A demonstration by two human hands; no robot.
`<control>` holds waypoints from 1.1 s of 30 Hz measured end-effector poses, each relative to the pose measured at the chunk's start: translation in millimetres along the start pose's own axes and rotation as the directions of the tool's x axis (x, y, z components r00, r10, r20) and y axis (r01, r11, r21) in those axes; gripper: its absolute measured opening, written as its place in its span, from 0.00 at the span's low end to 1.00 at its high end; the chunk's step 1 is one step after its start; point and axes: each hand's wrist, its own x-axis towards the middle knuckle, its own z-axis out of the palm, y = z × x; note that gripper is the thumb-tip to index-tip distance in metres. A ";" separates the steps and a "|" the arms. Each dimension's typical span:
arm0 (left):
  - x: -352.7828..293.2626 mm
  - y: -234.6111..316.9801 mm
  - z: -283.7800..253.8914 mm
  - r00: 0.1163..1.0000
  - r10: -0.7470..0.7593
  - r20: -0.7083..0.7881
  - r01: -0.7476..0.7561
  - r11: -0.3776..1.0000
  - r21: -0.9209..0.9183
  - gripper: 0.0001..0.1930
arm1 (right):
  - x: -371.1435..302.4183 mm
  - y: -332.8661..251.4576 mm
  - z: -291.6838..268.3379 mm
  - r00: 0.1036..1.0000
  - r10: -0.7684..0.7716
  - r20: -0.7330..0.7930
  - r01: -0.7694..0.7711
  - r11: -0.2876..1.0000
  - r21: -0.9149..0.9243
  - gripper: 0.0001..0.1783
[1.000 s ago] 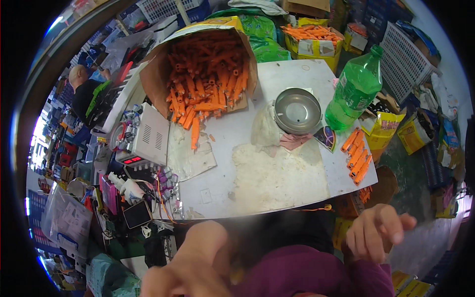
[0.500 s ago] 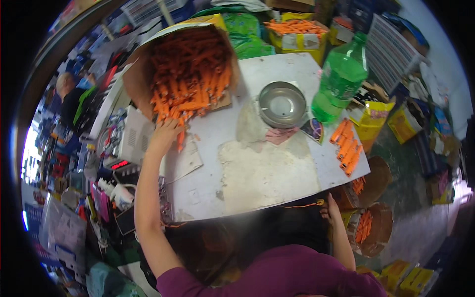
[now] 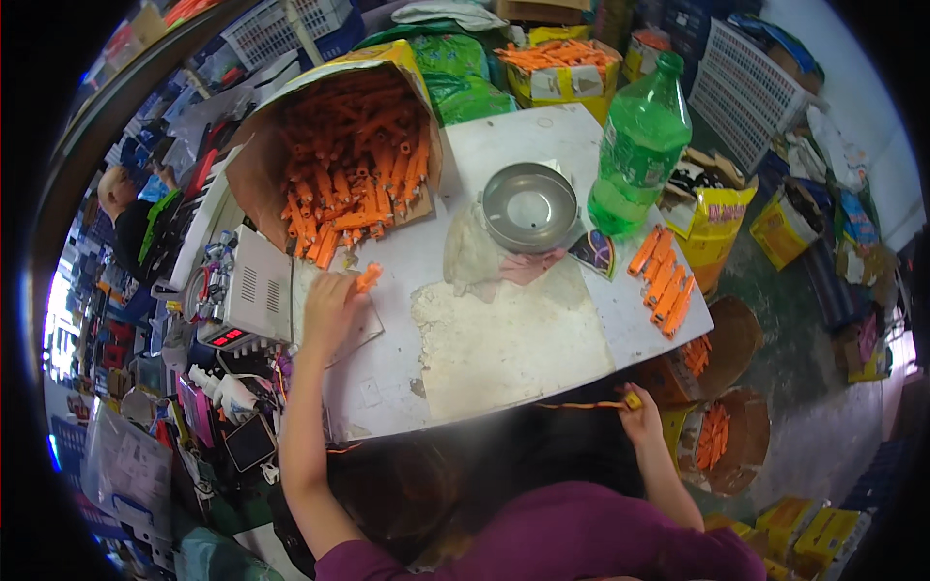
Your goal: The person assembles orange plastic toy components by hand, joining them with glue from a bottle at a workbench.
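My left hand (image 3: 331, 302) is over the table's left part, fingers closed on an orange plastic piece (image 3: 368, 278) that pokes out past the fingertips; whether more than one is held is hidden. Just beyond it, a tipped open carton (image 3: 260, 189) spills many orange tube-shaped pieces (image 3: 339, 184) towards me. Below the table's front edge, my right hand (image 3: 641, 422) pinches a small yellow part (image 3: 633, 399) with an orange-yellow wire (image 3: 581, 405) running left from it. Several orange pieces (image 3: 663, 281) lie in a slanting row at the table's right edge.
A steel bowl (image 3: 529, 206) stands on cloths mid-table, beside a green bottle (image 3: 639, 145). Left of the table sits a white instrument box (image 3: 254, 290) with a red display. Cartons with orange pieces (image 3: 714, 436) stand below right. Another person (image 3: 126, 208) is at far left.
My left hand has drawn back from the carton's mouth towards me, bringing an orange piece. My right hand has lifted slightly, showing more of the yellow part. The whole view has shifted a little.
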 end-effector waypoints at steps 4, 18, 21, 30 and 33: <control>-3.6 103.3 0.4 0.891 -0.434 0.135 0.183 0.072 -0.980 0.13 | -106.4 12.7 99.9 0.819 -0.433 0.376 0.563 0.734 -0.380 0.12; 7.2 217.0 -3.1 0.795 -0.587 0.152 0.075 -0.154 -0.985 0.12 | -93.1 68.1 237.2 0.019 -0.089 0.996 0.803 -0.593 -0.068 0.15; 7.0 213.7 1.9 0.784 -0.602 0.150 0.078 -0.144 -0.987 0.12 | -81.0 74.5 232.4 0.076 -0.123 0.990 0.826 -0.548 -0.131 0.12; 9.6 182.1 14.7 0.808 -0.545 0.225 0.287 0.031 -0.957 0.20 | -44.8 43.5 229.2 0.285 -0.365 0.886 0.740 -0.504 -0.445 0.12; 7.9 141.8 13.2 0.825 -0.554 0.111 0.301 0.265 -0.916 0.23 | -30.3 19.2 234.5 0.411 -0.363 0.836 0.545 -0.637 -0.545 0.13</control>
